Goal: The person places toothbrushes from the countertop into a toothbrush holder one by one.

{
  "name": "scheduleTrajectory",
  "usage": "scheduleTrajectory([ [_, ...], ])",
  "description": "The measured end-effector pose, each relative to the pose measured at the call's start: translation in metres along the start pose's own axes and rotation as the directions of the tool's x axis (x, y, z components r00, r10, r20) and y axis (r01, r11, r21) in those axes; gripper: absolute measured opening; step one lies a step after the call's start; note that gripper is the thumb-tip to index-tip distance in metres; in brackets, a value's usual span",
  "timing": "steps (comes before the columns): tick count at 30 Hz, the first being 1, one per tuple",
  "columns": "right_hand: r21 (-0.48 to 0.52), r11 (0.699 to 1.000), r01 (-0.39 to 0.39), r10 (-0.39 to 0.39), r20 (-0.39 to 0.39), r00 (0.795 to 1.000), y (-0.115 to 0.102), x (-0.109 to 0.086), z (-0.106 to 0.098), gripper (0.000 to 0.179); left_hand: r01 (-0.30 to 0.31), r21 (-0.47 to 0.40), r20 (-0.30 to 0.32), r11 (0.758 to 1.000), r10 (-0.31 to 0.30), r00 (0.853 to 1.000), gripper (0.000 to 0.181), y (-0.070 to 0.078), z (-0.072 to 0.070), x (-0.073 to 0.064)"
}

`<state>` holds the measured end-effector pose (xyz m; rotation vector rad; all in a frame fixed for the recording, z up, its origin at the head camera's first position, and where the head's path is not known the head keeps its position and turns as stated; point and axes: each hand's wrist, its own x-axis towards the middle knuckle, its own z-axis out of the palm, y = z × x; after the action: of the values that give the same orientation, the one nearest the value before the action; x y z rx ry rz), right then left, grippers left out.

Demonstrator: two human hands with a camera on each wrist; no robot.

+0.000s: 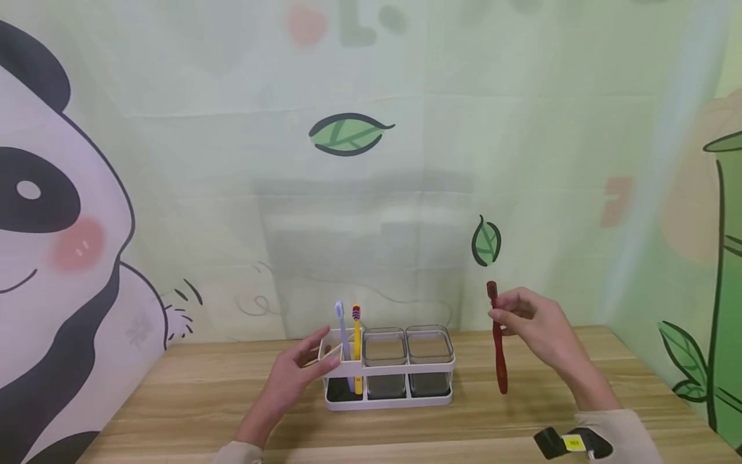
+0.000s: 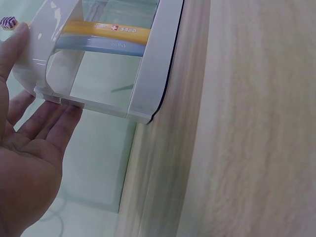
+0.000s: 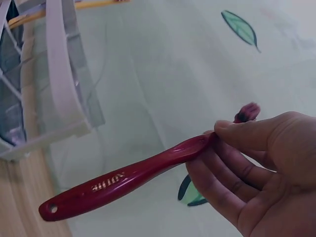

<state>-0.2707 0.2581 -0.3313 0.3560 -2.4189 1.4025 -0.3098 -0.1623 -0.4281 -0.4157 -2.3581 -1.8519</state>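
My right hand pinches a dark red toothbrush near its head, bristle end up and handle hanging down. In the right wrist view the toothbrush handle shows pale lettering and a hole at its end. My left hand grips the left end of a white toothbrush holder, thumb at the front and fingers round the side. A pale blue toothbrush and a yellow toothbrush stand in the holder's left section. The red toothbrush is to the right of the holder, apart from it.
Two clear cups sit in the holder, a middle cup and a right cup. The holder stands on a wood-grain table. Behind hangs a printed cloth with a panda and leaves.
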Motion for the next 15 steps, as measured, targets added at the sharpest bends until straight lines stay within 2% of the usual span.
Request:
scheduleTrajectory([
  [6,0.031,0.999,0.012,-0.011,-0.038,0.999,-0.017,-0.002,0.004,0.024,-0.001,0.007,0.005,1.000,0.001,1.000,0.069,-0.002,-0.001,0.001],
  [15,0.112,0.990,0.089,-0.077,-0.111,0.991,-0.041,-0.001,0.027,0.031,-0.009,-0.007,0.004,1.000,0.009,1.000,0.067,-0.002,-0.001,0.001],
])
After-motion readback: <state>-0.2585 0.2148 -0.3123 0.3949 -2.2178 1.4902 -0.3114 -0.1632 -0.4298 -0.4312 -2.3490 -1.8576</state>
